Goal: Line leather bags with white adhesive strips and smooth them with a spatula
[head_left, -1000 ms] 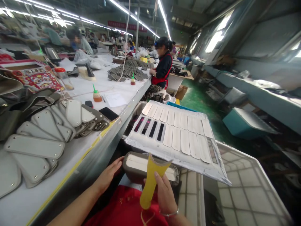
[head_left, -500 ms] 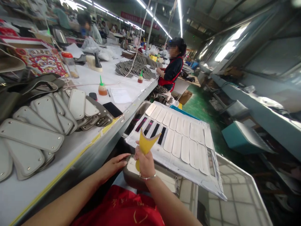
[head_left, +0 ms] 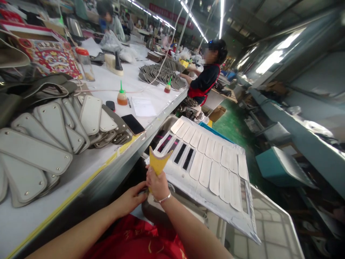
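My right hand (head_left: 158, 186) is wrapped round a yellow tool (head_left: 159, 162) whose wide top end curves inward between two points. Its lower end, partly hidden by my fingers, meets the near-left part of a grey-brown, pale-lined bag piece (head_left: 152, 212). This rounded piece rests over my lap, partly covered by my right forearm. On its left rim, my left hand (head_left: 133, 198) is closed, thumb and fingers pinching the edge close to the tool. Just beyond, a white-covered board (head_left: 188, 181) carries rows of pale rounded strips (head_left: 209, 172) and a few dark slots.
Grey riveted panels (head_left: 35, 149) are piled on the white table (head_left: 105, 158) at my left. A phone (head_left: 133, 124), a glue bottle (head_left: 122, 98) and a paper (head_left: 143, 107) lie farther along. A co-worker (head_left: 206, 77) in a red apron stands at the table's far side.
My right hand and the yellow tool have shifted left, closer to my left hand on the rim. The left fingers are more bent. The whole view has turned slightly.
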Available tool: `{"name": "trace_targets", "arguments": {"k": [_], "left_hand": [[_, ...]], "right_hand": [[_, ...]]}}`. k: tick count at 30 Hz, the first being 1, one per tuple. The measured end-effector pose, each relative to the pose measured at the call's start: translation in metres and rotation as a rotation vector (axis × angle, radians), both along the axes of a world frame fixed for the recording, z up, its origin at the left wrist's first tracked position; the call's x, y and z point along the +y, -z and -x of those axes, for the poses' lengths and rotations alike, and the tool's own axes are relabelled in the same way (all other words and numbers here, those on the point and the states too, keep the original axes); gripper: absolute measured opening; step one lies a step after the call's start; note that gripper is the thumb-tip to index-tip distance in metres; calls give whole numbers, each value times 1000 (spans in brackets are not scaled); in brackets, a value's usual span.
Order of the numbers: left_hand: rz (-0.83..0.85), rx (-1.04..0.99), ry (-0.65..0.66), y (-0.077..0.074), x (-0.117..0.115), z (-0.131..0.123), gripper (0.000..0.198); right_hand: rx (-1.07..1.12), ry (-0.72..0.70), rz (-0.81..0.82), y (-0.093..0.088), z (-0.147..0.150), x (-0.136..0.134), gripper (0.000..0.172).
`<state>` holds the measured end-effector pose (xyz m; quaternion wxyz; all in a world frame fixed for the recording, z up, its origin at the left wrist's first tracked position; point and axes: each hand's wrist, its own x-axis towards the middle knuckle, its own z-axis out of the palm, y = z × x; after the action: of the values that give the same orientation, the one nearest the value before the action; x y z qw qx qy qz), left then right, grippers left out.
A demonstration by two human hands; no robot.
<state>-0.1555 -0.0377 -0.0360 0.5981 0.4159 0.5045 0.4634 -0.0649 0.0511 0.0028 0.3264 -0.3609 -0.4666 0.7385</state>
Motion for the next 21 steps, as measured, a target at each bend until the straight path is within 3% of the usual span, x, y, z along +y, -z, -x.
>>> {"name": "trace_targets", "arguments": {"k": [6,15,21], "left_hand": [[66,27,-3,6,-1,1,50],[84,117,8,4,-1,4,54],[91,86,-3,9,-1,4,54]], "right_hand": [[66,335,156,-18,4,28,23],[-93,340,251,1,19,14,18],[-119,285,301,6,16,23,21]]}}
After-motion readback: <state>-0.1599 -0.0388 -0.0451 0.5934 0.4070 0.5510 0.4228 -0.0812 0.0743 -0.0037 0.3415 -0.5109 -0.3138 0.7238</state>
